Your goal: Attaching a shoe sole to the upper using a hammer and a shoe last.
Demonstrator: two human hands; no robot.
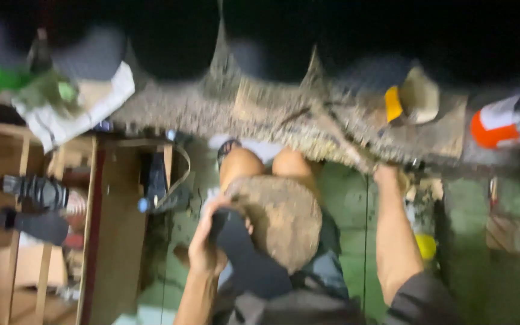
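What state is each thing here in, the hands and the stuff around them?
left hand: closed around a dark flat object, beside a round brown lump.
round brown lump: resting on the person's lap, blurred.
right hand: stretched out, touching the edge of the rough net-like mat; grip unclear.
yellow and tan container: tipped on its side.
orange and white object: lying on the mat's edge.
wooden frame: standing upright.

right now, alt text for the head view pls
Blurred downward view: the left hand grips a dark flat object against a round brown slab on the person's lap, while the right hand reaches toward a netted, gravelly surface.
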